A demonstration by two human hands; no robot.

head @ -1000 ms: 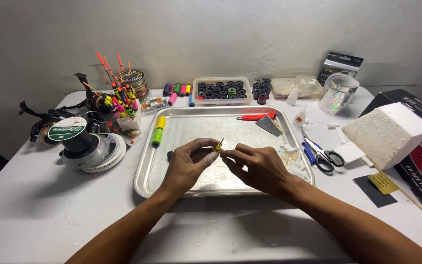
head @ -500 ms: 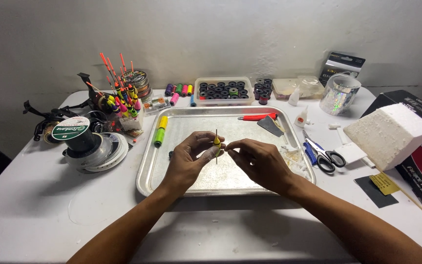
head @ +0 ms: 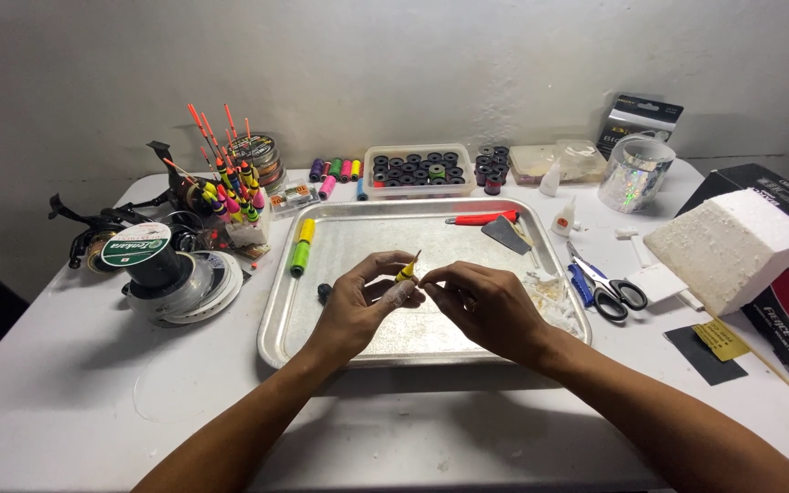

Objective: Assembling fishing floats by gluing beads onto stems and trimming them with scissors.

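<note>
Both my hands meet over a silver metal tray (head: 358, 342) on a white table. My left hand (head: 358, 306) pinches a small fishing float (head: 406, 270) with a yellow band and a pale body, its thin tip pointing up to the right. My right hand (head: 486, 306) has its fingertips closed at the float's lower end, touching it. Whether a thread runs between the fingers is too fine to tell.
In the tray lie a yellow and green spool (head: 301, 245), a red-handled scraper (head: 490, 224), a small dark bead (head: 324, 292) and white shavings (head: 550, 297). Scissors (head: 609, 290), a foam block (head: 728, 246), line spools (head: 162, 269), upright floats (head: 226, 192) and a box of black bobbins (head: 417, 172) surround it.
The float turned from upright to tilted right and shifted slightly right; both hands stayed together over the tray's middle.
</note>
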